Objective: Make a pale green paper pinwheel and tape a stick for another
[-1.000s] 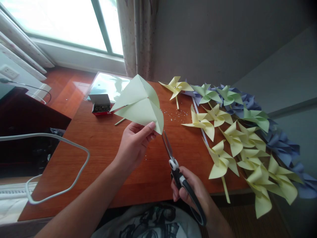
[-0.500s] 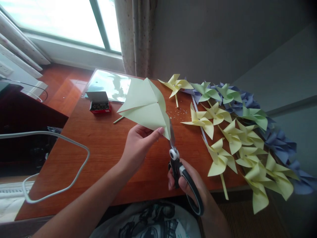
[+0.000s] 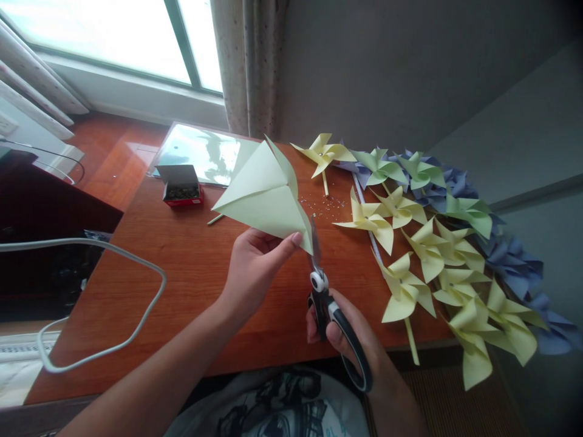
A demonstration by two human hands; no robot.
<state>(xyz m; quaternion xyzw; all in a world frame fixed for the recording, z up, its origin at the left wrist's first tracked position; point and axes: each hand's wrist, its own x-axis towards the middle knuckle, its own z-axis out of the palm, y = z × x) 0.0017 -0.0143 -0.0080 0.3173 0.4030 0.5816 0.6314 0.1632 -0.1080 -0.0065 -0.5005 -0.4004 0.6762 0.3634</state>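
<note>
A creased sheet of pale green paper is pinched at its near right corner between the thumb and fingers of my left hand. It is held up over the wooden table, and one flap at its right side bends away. My right hand grips black and white scissors by the handles. Their blades point away from me, right beside the paper's right edge; whether they touch it I cannot tell. A thin rolled paper stick lies partly hidden beyond the paper.
Yellow pinwheels, green pinwheels and purple pinwheels crowd the table's right side. A small open red box stands left, before a shiny plastic folder. Tiny bits are scattered mid-table. A white cable loops at left.
The paper has tilted slightly, its far flap curling up more. The scissors and my right hand have shifted a little left.
</note>
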